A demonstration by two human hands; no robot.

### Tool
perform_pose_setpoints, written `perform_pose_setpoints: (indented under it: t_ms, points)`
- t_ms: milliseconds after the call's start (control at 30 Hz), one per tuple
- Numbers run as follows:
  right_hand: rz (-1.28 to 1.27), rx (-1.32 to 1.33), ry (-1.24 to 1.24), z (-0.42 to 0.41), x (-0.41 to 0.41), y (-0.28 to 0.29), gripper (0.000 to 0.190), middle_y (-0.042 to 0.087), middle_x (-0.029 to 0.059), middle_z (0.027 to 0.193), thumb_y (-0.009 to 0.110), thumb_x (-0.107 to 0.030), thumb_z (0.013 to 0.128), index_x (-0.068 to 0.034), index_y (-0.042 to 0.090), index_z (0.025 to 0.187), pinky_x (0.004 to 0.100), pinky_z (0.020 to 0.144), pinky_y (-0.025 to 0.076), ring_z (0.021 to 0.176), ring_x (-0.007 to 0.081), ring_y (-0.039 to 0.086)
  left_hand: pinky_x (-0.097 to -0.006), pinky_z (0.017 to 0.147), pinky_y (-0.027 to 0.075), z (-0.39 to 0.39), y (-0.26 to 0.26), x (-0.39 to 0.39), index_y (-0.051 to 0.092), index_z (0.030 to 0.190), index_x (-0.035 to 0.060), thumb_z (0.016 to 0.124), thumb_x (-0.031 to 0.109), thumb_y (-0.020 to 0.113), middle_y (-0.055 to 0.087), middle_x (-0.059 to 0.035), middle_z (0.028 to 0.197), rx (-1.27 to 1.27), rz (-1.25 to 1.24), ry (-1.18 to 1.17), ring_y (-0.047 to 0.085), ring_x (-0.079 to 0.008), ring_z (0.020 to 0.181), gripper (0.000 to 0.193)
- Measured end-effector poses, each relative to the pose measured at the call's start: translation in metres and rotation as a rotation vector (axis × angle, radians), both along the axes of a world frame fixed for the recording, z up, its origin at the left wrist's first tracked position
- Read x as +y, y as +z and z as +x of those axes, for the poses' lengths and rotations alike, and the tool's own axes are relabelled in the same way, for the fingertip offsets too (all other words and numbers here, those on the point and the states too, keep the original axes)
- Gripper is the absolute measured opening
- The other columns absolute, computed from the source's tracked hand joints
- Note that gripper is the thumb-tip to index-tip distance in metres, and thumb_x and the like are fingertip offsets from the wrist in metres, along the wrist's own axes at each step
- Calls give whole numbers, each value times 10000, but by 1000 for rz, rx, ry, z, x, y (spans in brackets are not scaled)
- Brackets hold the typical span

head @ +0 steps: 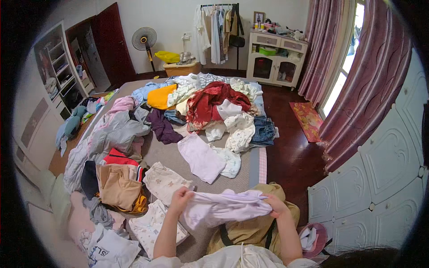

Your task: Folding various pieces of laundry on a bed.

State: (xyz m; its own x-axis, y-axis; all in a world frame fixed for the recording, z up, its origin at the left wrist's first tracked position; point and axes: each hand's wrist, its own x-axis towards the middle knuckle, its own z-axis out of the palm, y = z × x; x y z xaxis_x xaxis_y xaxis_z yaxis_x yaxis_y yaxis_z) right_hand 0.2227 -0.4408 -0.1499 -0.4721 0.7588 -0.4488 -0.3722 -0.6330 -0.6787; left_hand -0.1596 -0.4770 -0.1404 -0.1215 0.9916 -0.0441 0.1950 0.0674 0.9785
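Note:
A pale lavender garment [228,207] is stretched sideways between my two hands, above the near edge of the bed. My left hand [182,200] grips its left end, and my right hand [275,205] grips its right end. Just beyond it, a pale lilac folded garment [201,157] lies partly over a white printed one [229,162]. Cream patterned pants [166,182] lie beyond my left hand. A folded white printed garment [150,224] rests on the bed left of my left forearm.
A heap of clothes with a red garment [214,100] covers the bed's far part. Grey clothing [114,134] and folded tan clothing [119,184] lie at left. A khaki bag or cloth [234,234] is close before me. A pink bin [315,238] stands right, near white cabinets [355,207].

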Motion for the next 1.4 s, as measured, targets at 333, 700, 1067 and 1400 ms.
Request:
perform_pose_setpoints:
  t_ms: [333,700,1067,1400]
  points:
    - [142,-11,172,-67,-14,57,272,596,54,994,481,-117,876,0,519,1118,283,765,481,874,152,580,-260,698,450,98,27,-20,586,966,8,821,84,527,622,-41,876,-91,71,-457,576,-141,771,174]
    - [1116,-764,735,-134,-75,71,308,570,202,748,392,-273,888,-34,471,1065,398,618,431,692,352,573,-264,762,435,133,11,-11,539,1049,-18,872,85,477,598,-64,953,-596,-392,-390,565,-170,832,214]
    - [942,-201,835,-144,-114,98,274,520,150,680,390,-212,915,-15,464,1091,335,593,408,644,218,537,-278,819,422,106,34,-2,506,1104,-29,872,105,473,570,-102,1037,-881,-519,-345,552,-184,907,271]
    - [966,-979,-65,-91,-15,40,223,599,96,922,448,-146,881,-39,553,1045,334,771,439,893,202,566,-291,871,410,73,63,6,476,1155,-39,872,123,468,545,-138,1114,-1137,-635,-303,541,-196,975,327]
